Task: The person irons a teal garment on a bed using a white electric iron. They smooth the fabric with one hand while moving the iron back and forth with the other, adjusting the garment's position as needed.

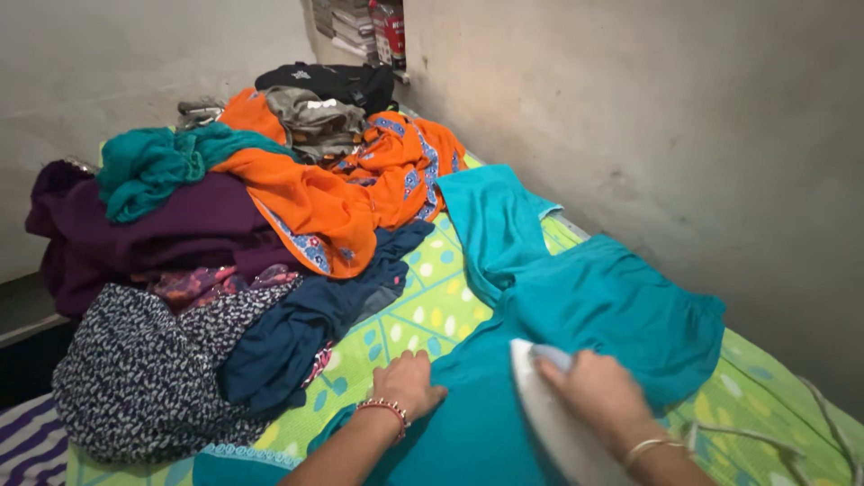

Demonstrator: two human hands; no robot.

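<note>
A teal garment (576, 297) lies spread flat on a green patterned sheet (432, 310), one sleeve reaching toward the back. My right hand (598, 391) grips the handle of a white clothes iron (549, 423) that rests on the garment near the bottom edge. My left hand (409, 382), with a beaded bracelet at the wrist, presses flat on the fabric just left of the iron, fingers curled a little.
A heap of clothes fills the left side: orange printed cloth (333, 193), purple cloth (153, 234), teal scarf (157, 162), navy garment (306, 324), speckled black-and-white fabric (144, 369). The iron's cord (774, 436) trails right. A bare wall (684, 135) runs along the right.
</note>
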